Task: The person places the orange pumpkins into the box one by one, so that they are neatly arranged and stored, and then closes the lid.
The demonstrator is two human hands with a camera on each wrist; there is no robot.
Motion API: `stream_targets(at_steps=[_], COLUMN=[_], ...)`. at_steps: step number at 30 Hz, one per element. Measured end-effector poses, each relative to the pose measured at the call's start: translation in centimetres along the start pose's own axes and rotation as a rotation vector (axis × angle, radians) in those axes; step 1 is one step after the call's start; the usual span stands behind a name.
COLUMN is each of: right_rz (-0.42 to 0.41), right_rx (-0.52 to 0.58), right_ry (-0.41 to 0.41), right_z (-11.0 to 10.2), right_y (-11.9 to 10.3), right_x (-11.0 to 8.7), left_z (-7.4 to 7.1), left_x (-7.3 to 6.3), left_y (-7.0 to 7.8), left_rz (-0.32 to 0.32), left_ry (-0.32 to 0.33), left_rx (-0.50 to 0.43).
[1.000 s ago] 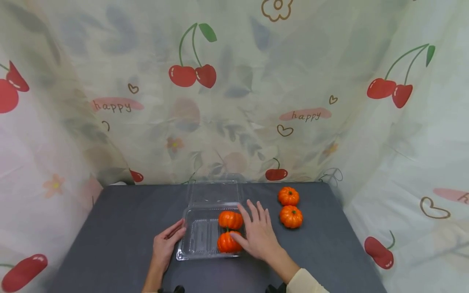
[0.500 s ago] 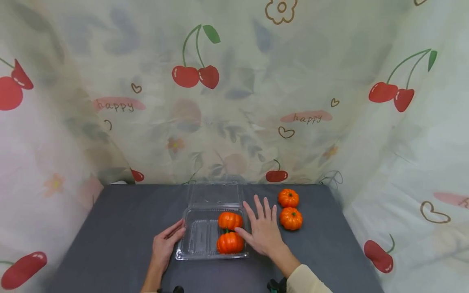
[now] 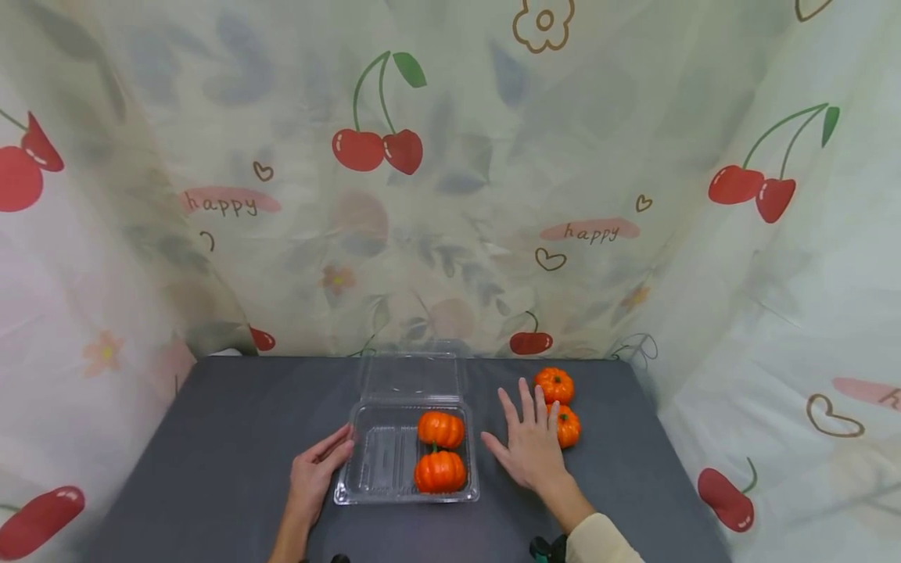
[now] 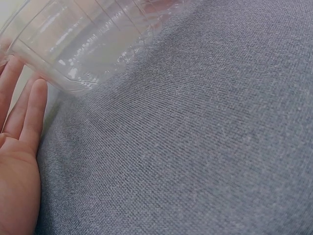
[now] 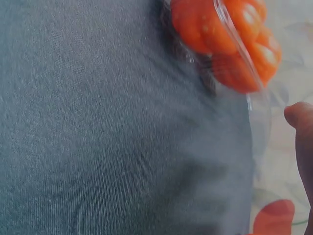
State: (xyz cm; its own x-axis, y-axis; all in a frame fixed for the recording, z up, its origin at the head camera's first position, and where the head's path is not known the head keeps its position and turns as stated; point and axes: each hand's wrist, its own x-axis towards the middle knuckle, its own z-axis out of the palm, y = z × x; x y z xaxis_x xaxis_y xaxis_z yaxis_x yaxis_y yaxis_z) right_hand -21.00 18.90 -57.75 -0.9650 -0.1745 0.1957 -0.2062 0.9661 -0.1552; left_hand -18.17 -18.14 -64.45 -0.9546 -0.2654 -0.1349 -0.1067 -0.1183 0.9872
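Note:
A hinged clear plastic container (image 3: 380, 495) lies opened out on the dark table. Two small orange pumpkins, the far one (image 3: 440, 429) and the near one (image 3: 439, 472), fill its right side. My left hand (image 3: 314, 474) holds the container's left edge, thumb at the rim; in the left wrist view, straight fingers (image 4: 35, 105) lie against the clear outer wall. My right hand (image 3: 533, 447) is spread right of the container. In the head view it overlaps a loose pumpkin (image 3: 568, 427), with another pumpkin (image 3: 554, 385) behind that. Nothing shows in its grasp.
The container's clear lid (image 3: 412, 377) is folded back toward the curtain. A pale curtain (image 3: 450, 195) printed with cherries stands behind the table (image 3: 246, 438) and along both sides. Dark devices sit at the wrists.
My right hand has moved right from over the boxed pumpkins to the loose pair, its fingers spread. The left hand stays at the container's edge.

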Motion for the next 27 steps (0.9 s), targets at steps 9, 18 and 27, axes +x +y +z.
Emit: stream_targets(at_steps=[9,18,27], right_rz=[0.068,0.155,0.252], right_rx=[0.042,0.078,0.246], right_ry=[-0.01,0.057,0.013], right_z=[-0.3,-0.3,-0.4], right_y=[1.7,4.4,6.3], right_x=[0.1,-0.5,-0.6], left_z=[-0.4,-0.1,0.0], left_x=[-0.2,-0.2,-0.1], left_y=[0.0,-0.1,0.0], left_rz=[-0.036,-0.001,-0.008], left_ry=[0.005,-0.004,-0.003], left_rx=[0.0,0.006,-0.008])
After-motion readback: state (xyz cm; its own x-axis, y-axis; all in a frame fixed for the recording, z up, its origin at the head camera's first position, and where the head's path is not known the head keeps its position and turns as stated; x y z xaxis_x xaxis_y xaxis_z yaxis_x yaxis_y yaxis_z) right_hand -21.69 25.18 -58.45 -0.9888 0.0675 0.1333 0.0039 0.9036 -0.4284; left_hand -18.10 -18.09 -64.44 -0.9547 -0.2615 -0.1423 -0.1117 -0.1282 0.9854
